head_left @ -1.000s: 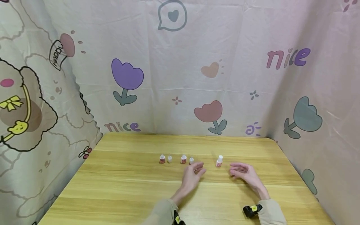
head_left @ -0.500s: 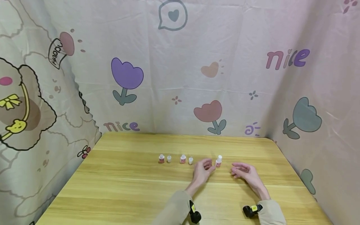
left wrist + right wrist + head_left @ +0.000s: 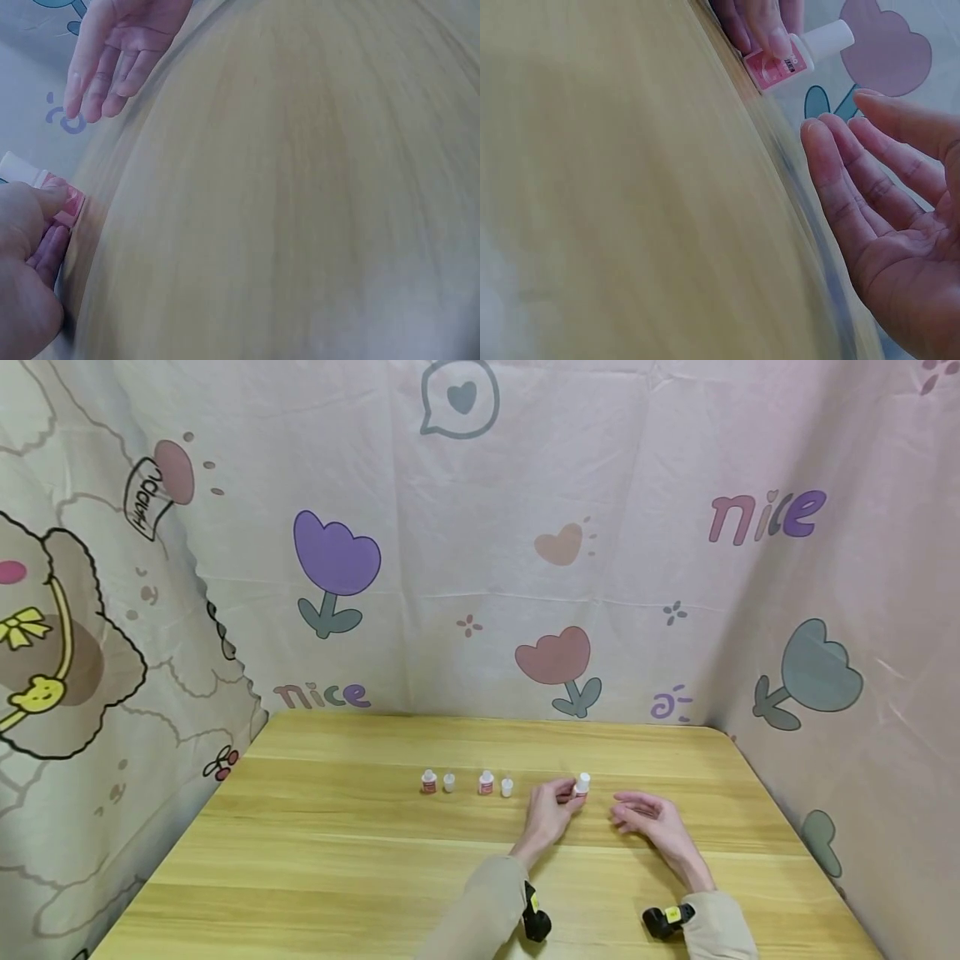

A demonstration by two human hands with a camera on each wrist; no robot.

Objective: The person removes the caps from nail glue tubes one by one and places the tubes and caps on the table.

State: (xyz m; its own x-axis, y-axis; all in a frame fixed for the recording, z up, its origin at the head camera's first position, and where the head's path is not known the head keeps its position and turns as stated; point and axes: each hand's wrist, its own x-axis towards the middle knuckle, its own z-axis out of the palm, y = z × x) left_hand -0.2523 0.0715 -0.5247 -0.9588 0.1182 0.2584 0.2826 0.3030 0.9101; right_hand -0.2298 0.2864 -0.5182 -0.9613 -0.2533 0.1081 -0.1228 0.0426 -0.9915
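Left hand [image 3: 550, 812] pinches the capped bottle [image 3: 786, 70], right hand [image 3: 655, 824] empty and relaxed nearby: seemingly the steadying step, next calling for a grip on its cap [image 3: 831, 40].

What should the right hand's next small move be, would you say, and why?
Probably pinch the tall white cap: the left hand holds the capped bottle, the right hand is empty nearby, and the leftmost bottle and middle bottle look uncapped.
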